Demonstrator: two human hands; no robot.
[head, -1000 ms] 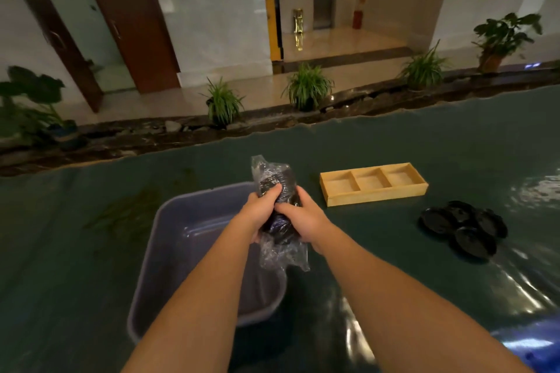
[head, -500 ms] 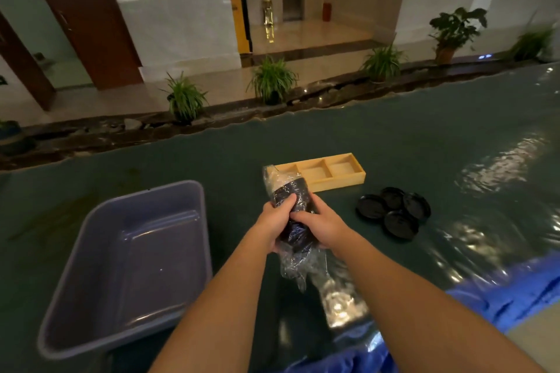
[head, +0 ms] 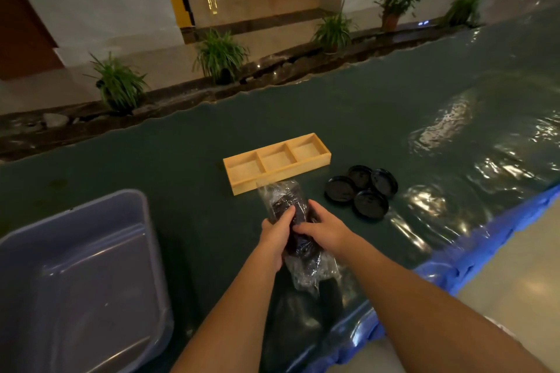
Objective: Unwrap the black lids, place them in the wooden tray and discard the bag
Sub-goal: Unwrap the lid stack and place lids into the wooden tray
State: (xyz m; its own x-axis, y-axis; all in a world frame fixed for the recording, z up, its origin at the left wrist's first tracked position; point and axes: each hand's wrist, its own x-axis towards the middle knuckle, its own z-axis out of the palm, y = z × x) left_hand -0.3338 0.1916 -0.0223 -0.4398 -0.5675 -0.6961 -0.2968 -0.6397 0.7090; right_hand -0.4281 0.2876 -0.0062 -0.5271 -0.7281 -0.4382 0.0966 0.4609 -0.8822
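Head view shows me both hands clamped on the clear plastic bag (head: pixel 280 195) of stacked black lids (head: pixel 298 215), held above the table just short of the wooden tray (head: pixel 277 174). My left hand (head: pixel 276 235) curls round its left side, my right hand (head: pixel 325 230) wraps the right. Its long axis runs away from me, sealed end toward the tray, loose tail toward my wrists. Four loose lids (head: pixel 362 191) lie right of the tray; the grey bin (head: pixel 81 281) sits to my left.

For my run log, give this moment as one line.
left hand: grips bag of black lids | right hand: grips it | wooden tray: no lids inside
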